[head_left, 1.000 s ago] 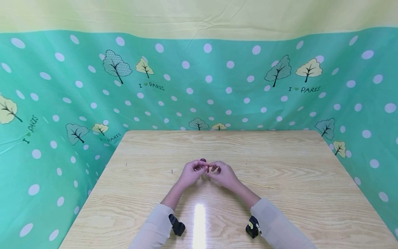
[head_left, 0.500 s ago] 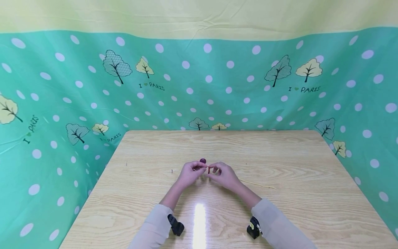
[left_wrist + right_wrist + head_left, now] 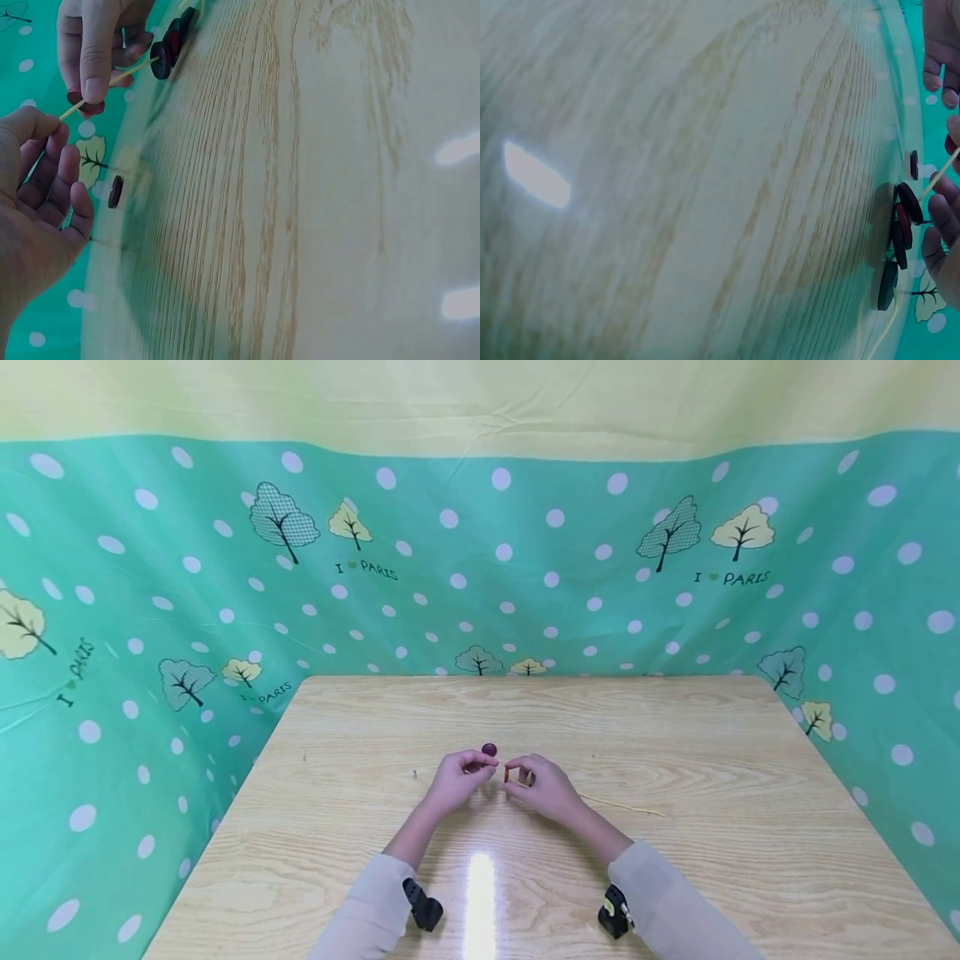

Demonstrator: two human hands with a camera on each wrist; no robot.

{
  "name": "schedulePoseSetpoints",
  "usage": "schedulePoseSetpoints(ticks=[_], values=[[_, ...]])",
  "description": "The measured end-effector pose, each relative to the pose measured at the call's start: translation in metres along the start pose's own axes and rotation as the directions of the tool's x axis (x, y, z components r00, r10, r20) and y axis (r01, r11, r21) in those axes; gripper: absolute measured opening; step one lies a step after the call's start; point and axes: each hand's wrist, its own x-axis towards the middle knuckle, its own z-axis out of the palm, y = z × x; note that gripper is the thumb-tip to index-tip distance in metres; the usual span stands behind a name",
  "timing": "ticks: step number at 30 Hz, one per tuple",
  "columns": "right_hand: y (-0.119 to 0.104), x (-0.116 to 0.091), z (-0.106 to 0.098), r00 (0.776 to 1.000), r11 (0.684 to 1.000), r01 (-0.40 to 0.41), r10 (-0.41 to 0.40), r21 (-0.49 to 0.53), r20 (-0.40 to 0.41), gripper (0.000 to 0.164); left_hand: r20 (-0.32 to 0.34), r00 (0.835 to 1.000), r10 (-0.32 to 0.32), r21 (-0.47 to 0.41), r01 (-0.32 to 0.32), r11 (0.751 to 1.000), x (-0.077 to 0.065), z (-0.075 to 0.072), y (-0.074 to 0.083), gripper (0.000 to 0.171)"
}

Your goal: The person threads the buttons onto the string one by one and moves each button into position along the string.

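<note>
My left hand (image 3: 455,779) pinches the tip of a thin yellow string (image 3: 133,71) between thumb and forefinger. Facing it, my right hand (image 3: 547,787) holds a dark red button (image 3: 88,103) edge-on between thumb and fingertips. In the left wrist view the string runs from the left fingertips past this button to several dark red and black buttons (image 3: 174,41) below the right hand. The right wrist view shows those threaded buttons (image 3: 904,225) in a row, partly overlapping. One loose dark red button (image 3: 489,749) lies on the table just beyond the left fingers.
The string's other end (image 3: 622,805) trails over the wooden table (image 3: 637,877) to the right of the right hand. A patterned green cloth (image 3: 420,535) hangs behind and beside the table. Black wrist cameras (image 3: 423,906) sit at both sleeves.
The hands have drawn slightly apart; the right hand has shifted a little right and nearer with its button. The loose button beyond the left fingers now shows more fully.
</note>
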Motion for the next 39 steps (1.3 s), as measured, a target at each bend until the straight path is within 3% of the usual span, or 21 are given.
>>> schedulePoseSetpoints(ticks=[13, 20, 39], values=[[0.005, -0.002, -0.001, 1.000, 1.000, -0.001, 0.001, -0.013, 0.005, 0.034, -0.014, 1.000, 0.017, 0.008, -0.017, 1.000, 0.001, -0.001, -0.004, 0.013], [0.011, -0.004, -0.002, 0.999, 0.999, 0.051, -0.051, -0.006, -0.010, 0.034, -0.018, 1.000, 0.007, -0.005, -0.007, 1.000, 0.000, -0.001, -0.004, 0.013], [0.010, -0.006, -0.007, 1.000, 1.000, 0.000, 0.000, -0.007, 0.013, 0.034, -0.018, 1.000, -0.011, -0.006, 0.011, 1.000, -0.002, -0.002, -0.005, 0.012]])
